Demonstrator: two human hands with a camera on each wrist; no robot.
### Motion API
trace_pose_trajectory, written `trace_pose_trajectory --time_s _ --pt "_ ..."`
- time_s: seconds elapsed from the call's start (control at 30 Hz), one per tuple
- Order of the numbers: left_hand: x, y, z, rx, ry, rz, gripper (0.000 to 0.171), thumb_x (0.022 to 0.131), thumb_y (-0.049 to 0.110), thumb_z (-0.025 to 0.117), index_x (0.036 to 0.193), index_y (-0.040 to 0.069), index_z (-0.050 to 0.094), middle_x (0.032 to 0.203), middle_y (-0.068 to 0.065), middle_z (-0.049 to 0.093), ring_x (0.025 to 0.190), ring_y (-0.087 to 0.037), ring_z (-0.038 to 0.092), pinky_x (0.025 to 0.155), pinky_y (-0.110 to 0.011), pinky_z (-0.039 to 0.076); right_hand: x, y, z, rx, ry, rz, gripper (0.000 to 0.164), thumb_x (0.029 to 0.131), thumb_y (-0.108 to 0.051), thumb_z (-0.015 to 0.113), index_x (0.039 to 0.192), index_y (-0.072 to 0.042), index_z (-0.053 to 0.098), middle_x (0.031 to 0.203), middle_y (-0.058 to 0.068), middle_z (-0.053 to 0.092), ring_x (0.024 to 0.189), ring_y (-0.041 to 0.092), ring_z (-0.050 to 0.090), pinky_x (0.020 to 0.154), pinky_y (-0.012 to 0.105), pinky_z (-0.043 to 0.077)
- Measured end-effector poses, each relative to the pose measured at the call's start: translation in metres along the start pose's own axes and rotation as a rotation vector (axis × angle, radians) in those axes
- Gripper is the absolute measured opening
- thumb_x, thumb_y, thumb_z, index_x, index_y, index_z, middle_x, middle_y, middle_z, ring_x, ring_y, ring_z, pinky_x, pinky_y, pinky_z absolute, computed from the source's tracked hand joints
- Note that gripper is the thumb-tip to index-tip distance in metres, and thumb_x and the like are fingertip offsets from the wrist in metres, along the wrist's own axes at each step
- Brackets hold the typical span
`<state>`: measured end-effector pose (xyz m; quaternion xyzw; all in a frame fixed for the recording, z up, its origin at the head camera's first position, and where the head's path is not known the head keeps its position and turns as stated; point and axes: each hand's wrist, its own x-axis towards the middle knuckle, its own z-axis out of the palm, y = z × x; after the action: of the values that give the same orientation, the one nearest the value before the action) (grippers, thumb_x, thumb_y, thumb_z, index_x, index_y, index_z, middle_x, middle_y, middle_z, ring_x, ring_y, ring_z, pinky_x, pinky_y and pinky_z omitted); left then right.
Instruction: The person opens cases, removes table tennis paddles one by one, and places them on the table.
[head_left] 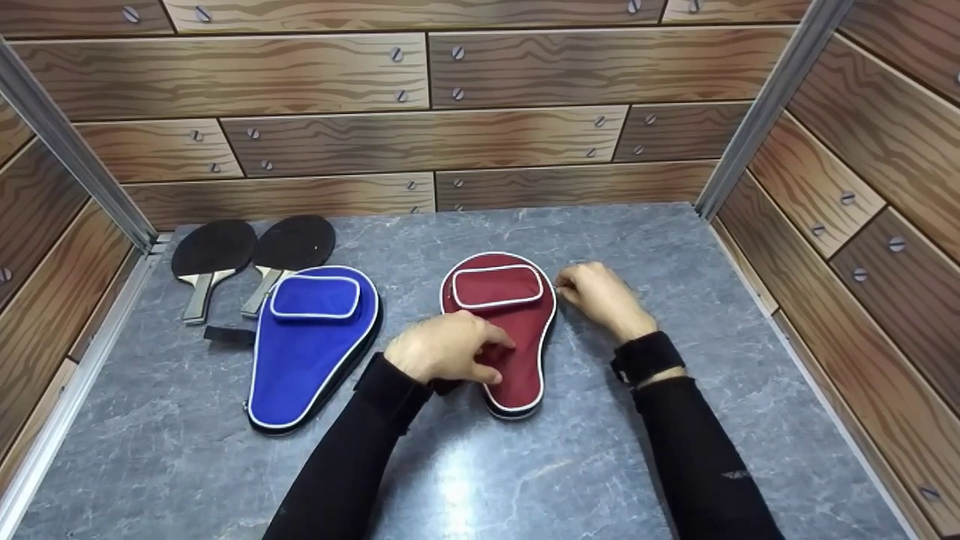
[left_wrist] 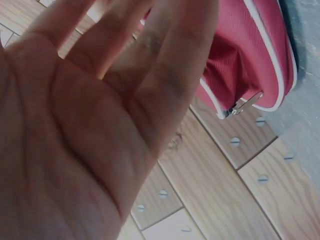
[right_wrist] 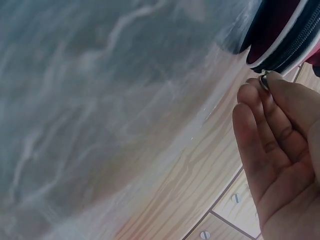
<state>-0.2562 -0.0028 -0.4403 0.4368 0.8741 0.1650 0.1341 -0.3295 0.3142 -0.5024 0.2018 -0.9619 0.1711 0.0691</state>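
Note:
A red paddle-shaped table tennis bat case (head_left: 525, 330) with white piping lies flat in the middle of the table, its front pocket (head_left: 498, 286) facing up. Over its lower left side is my left hand (head_left: 450, 349), fingers loosely bent and holding nothing. At the upper right edge, the thumb and forefinger of my right hand (head_left: 604, 296) pinch a metal zipper pull (right_wrist: 264, 81). The dark zipper (right_wrist: 300, 42) along the case's side shows closed near the pull. Another metal pull (left_wrist: 248, 103) hangs by the red fabric in the left wrist view.
A blue bat case (head_left: 311, 360) lies to the left, with a black strap (head_left: 229, 334) sticking out beside it. Behind it are two black table tennis bats (head_left: 214, 247), one handle partly overlapped by the case. Wood-patterned walls (head_left: 525, 71) enclose the grey table (head_left: 585, 480).

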Motion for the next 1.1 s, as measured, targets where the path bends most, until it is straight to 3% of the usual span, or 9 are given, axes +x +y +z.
trace_pose_trajectory --time_s 0.1,0.2,0.33,0.43,0.7,0.9,1.1 --pt "0.003 -0.006 0.000 0.011 0.044 0.067 0.039 0.104 0.025 0.088 0.142 0.016 0.084 0.129 -0.006 0.087 0.115 -0.025 0.080 0.107 -0.046 0.066 0.000 0.000 0.002 0.013 -0.008 -0.007 0.008 0.104 -0.003 0.080 0.107 -0.002 0.087 0.106 0.017 0.089 0.104 0.040 0.086 0.097 0.060 0.070" --pt "0.008 -0.016 0.000 0.081 0.113 0.113 0.041 0.106 0.027 0.088 0.146 0.018 0.082 0.143 -0.005 0.083 0.134 -0.028 0.078 0.121 -0.049 0.062 0.000 -0.003 0.002 0.028 -0.020 -0.013 0.010 0.105 -0.002 0.079 0.108 -0.003 0.088 0.108 0.017 0.089 0.106 0.039 0.086 0.098 0.059 0.070" --pt "0.010 -0.031 0.001 0.184 0.202 0.130 0.053 0.104 0.031 0.089 0.154 0.020 0.076 0.159 -0.007 0.075 0.154 -0.034 0.067 0.135 -0.053 0.053 0.001 -0.008 0.002 0.031 -0.033 -0.032 0.010 0.105 -0.002 0.079 0.109 -0.002 0.088 0.108 0.017 0.089 0.105 0.039 0.086 0.098 0.058 0.070" --pt "0.011 -0.041 0.002 0.199 0.240 0.134 0.059 0.103 0.032 0.090 0.158 0.020 0.074 0.167 -0.009 0.070 0.160 -0.037 0.062 0.139 -0.057 0.049 0.002 -0.012 0.002 0.032 -0.047 -0.044 0.009 0.105 -0.003 0.079 0.109 -0.003 0.088 0.108 0.016 0.089 0.105 0.038 0.086 0.098 0.059 0.070" --pt "0.007 -0.060 0.006 0.155 0.243 0.057 0.068 0.103 0.030 0.090 0.167 0.021 0.067 0.180 -0.015 0.057 0.166 -0.047 0.053 0.137 -0.064 0.049 0.004 -0.022 0.001 0.028 -0.087 -0.097 0.010 0.105 -0.004 0.080 0.111 -0.002 0.088 0.110 0.017 0.089 0.107 0.039 0.086 0.100 0.059 0.070" --pt "0.010 -0.065 0.009 0.142 0.247 -0.009 0.065 0.108 0.025 0.084 0.170 0.023 0.064 0.178 -0.018 0.058 0.164 -0.052 0.056 0.137 -0.065 0.050 0.004 -0.024 0.000 0.012 -0.080 -0.117 0.009 0.105 -0.003 0.080 0.110 -0.002 0.087 0.108 0.016 0.089 0.105 0.039 0.086 0.099 0.059 0.070" --pt "0.013 -0.063 0.012 0.137 0.287 -0.059 0.064 0.107 0.019 0.085 0.168 0.022 0.067 0.170 -0.018 0.063 0.150 -0.052 0.064 0.129 -0.063 0.056 0.003 -0.023 0.001 0.016 -0.072 -0.120 0.009 0.105 -0.003 0.080 0.110 -0.002 0.087 0.108 0.016 0.089 0.105 0.039 0.086 0.099 0.059 0.070"
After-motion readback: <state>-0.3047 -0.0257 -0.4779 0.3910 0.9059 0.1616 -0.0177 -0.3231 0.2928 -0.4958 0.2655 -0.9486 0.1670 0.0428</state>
